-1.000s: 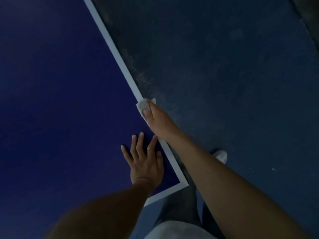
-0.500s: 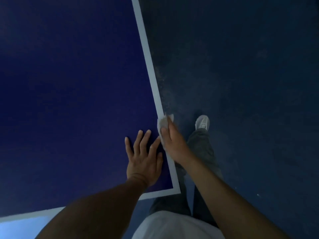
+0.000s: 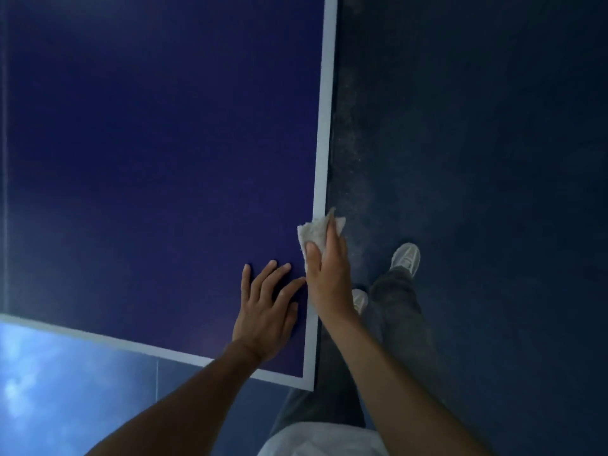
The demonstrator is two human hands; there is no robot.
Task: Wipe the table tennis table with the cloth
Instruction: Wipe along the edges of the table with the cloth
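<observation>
- At the right edge of the table tennis table [image 3: 148, 159], not far from its near right corner, my right hand [image 3: 329, 281] clamps the cloth [image 3: 314, 232] against the white edge line [image 3: 324, 143], thumb on top and fingers laid along it.
- Beside it, my left hand [image 3: 266, 317] lies flat on the blue top with its fingers spread and holding nothing; I judge that it is bracing me.
- As I read it, the step in hand is wiping along this right-hand border, and most of the top to the left looks not yet reached.
- To my eye the cloth is a bunched wad whose long axis runs near to far, roughly along the line. Its loose, wider end points far and overhangs the edge above the floor [image 3: 460, 159].
- For the next move I need steady downward pressure and a stroke that follows the line, with the wad kept on the surface so it does not slip off the side.
- Dusty speckling shows on the floor just beside the edge.
</observation>
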